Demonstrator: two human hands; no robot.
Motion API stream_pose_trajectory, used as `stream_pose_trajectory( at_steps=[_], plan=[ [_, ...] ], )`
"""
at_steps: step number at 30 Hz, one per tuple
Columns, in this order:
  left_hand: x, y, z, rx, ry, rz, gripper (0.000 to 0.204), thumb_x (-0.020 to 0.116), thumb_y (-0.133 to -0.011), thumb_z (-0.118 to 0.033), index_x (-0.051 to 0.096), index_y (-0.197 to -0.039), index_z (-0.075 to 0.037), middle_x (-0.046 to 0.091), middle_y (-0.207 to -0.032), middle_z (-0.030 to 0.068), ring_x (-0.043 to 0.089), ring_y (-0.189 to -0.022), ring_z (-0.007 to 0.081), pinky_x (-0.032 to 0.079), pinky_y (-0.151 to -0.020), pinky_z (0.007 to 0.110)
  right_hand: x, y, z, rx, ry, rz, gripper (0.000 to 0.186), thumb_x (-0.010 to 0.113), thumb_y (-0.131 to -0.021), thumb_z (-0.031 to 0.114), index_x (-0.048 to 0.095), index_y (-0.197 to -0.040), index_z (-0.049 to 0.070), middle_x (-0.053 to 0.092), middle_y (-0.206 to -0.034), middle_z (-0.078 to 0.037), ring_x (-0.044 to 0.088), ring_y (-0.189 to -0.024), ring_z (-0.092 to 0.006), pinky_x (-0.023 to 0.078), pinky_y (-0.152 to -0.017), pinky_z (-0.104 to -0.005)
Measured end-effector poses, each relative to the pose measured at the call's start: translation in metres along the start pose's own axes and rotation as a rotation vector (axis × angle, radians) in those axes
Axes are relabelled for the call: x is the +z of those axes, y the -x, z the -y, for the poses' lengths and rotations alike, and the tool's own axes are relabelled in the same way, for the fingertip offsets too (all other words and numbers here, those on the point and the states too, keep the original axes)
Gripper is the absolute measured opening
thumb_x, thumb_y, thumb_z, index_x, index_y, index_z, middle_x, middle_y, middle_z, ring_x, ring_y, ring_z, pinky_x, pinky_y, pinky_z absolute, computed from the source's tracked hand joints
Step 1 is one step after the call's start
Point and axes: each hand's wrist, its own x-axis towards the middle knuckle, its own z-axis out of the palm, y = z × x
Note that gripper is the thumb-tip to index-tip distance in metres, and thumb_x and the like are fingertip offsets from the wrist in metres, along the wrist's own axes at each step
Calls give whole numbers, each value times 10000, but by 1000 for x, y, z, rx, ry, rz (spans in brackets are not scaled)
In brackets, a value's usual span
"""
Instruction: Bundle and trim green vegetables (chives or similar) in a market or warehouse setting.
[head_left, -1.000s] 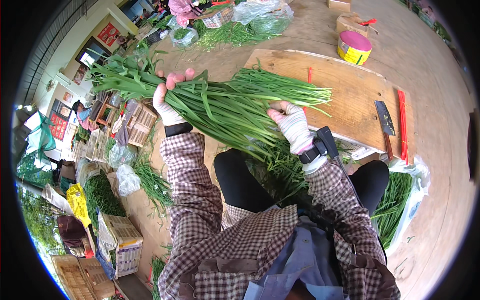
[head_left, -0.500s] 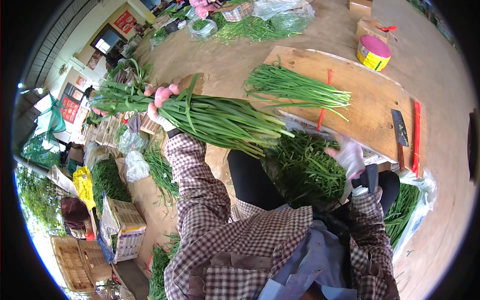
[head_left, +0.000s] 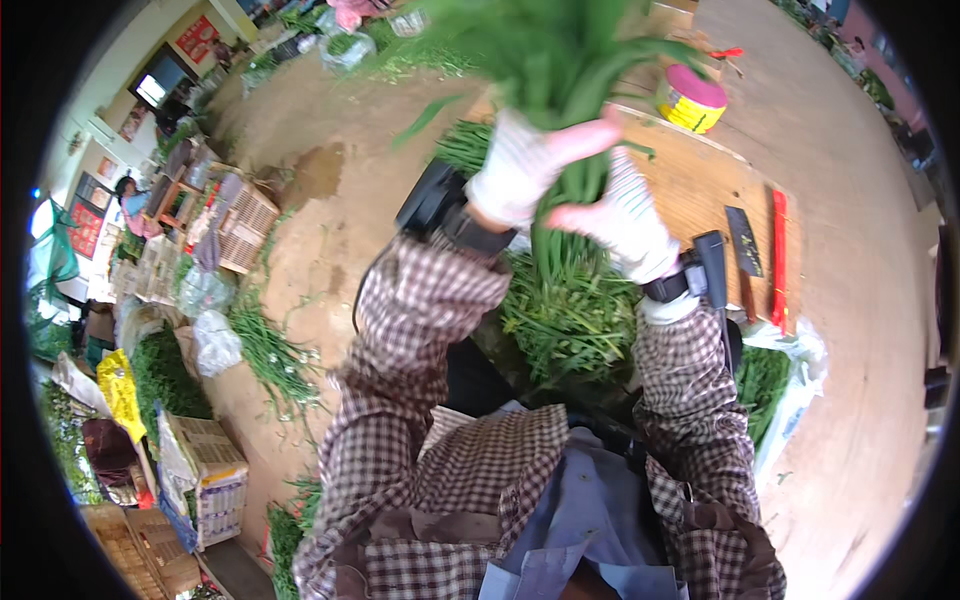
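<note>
Both my hands are wrapped round a thick bunch of garlic chives [head_left: 560, 70], held upright over the near edge of a wooden board [head_left: 690, 180]. My left hand [head_left: 515, 175], in a white glove, grips its left side. My right hand [head_left: 625, 220], in a striped white glove, closes on it lower down at the right. The upper leaves fan out and are blurred by motion. Below my hands lies a heap of loose green leaves [head_left: 575, 325] between my knees. A smaller bundle of chives [head_left: 462, 147] on the board is mostly hidden behind my hands.
On the board's right are a dark-bladed knife [head_left: 743, 240] and a bunch of red ties [head_left: 779, 260]. A pink and yellow tape roll [head_left: 692, 100] stands at its far edge. Chives on the ground [head_left: 265, 345], a woven crate [head_left: 243, 225] and a white plastic bag [head_left: 215, 342] lie left.
The bunch has swung from lying sideways at the left to upright in front of me. My right hand, empty before, has come up and taken hold of it too.
</note>
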Motion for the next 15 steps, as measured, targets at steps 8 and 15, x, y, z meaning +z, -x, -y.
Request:
stream_pose_trajectory(
  at_steps=[8,15],
  plan=[
    [128,-97,32,63,101,212,471,778,-671,-284,627,-1040,-32,670,-1014,91,611,-950,198,477,-846,333,-157,10,-34,44,126,-177,763,881,-585,256,468,-1173,2,597,-1037,-73,537,-1008,-169,425,-927,-322],
    [202,-90,114,-150,126,228,528,755,-695,-330,588,-1097,-30,648,-1040,108,615,-956,226,477,-851,340,-211,55,-102,24,273,-208,713,898,-546,248,527,-1127,68,659,-908,-73,614,-909,-177,479,-821,-325]
  ],
)
